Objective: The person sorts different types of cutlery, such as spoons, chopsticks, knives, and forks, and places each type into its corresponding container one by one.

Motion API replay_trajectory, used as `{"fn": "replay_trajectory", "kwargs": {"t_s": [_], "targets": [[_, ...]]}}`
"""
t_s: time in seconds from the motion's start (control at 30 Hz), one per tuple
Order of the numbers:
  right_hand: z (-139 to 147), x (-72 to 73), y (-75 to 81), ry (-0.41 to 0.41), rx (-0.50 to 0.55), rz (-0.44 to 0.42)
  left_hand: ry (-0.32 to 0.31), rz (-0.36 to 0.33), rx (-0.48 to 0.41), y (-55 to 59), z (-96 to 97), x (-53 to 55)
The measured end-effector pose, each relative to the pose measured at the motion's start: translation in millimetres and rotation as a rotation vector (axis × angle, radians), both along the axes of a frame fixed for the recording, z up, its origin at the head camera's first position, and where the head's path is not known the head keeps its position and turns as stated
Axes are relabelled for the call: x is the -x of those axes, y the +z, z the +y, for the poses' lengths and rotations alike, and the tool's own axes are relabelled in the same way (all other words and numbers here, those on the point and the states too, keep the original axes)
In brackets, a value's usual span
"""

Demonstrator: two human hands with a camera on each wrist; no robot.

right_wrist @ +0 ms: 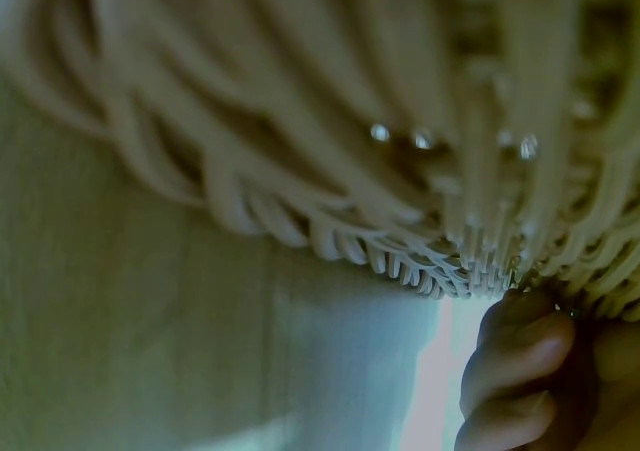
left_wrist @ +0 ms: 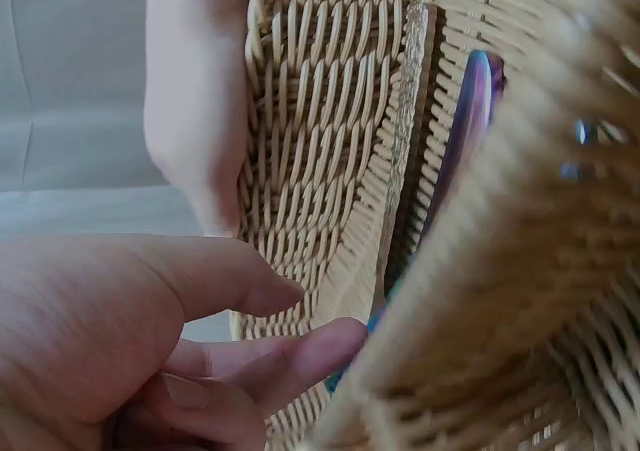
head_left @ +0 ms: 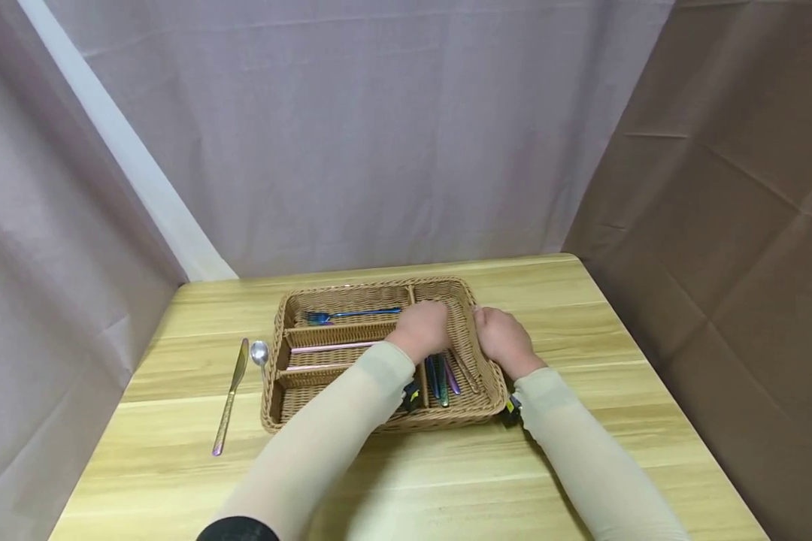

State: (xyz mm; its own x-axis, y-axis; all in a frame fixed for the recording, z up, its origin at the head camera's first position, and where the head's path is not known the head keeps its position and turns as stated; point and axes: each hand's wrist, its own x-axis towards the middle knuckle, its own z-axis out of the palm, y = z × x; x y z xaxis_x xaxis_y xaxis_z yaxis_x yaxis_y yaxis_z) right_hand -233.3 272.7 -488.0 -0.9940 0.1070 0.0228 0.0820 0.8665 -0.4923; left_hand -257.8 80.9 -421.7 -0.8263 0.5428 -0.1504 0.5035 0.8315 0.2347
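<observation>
A wicker cutlery basket [head_left: 348,330] with several compartments sits on the table. My left hand [head_left: 422,329] is inside its right compartment. In the left wrist view the thumb and index finger of that hand [left_wrist: 235,331] are apart, their tips close to a gold-handled knife [left_wrist: 405,151] lying along the compartment. Beside this knife are several dark, rainbow-coloured handles [head_left: 441,379], partly hidden by the hand. At the right side of the basket, my right hand [head_left: 504,338] grips the rim. In the right wrist view its curled fingers [right_wrist: 520,371] are against the weave.
To the left of the basket lie a knife [head_left: 230,398] with a patterned handle and a silver spoon [head_left: 260,352]. A blue fork [head_left: 352,314] is in the back left compartment, and pinkish sticks [head_left: 331,347] lie in the middle one. Grey curtains [head_left: 379,150] hang behind the table.
</observation>
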Motion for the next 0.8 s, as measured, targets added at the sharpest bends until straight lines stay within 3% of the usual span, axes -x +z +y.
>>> {"fn": "replay_trajectory", "kwargs": {"t_s": [0.3,0.53,0.8], "targets": [[-1,-0.5,-0.4,-0.006,0.009,0.001,0.038,-0.012,-0.077,17.8,-44.7,8.9],[2,-1.4,1.0,-0.011,0.012,0.011,0.077,0.085,-0.131,36.7,-92.6,16.3],[4,-2.6,0.4,0.001,0.008,-0.002,0.16,0.089,-0.169,40.9,-156.6,26.6]]}}
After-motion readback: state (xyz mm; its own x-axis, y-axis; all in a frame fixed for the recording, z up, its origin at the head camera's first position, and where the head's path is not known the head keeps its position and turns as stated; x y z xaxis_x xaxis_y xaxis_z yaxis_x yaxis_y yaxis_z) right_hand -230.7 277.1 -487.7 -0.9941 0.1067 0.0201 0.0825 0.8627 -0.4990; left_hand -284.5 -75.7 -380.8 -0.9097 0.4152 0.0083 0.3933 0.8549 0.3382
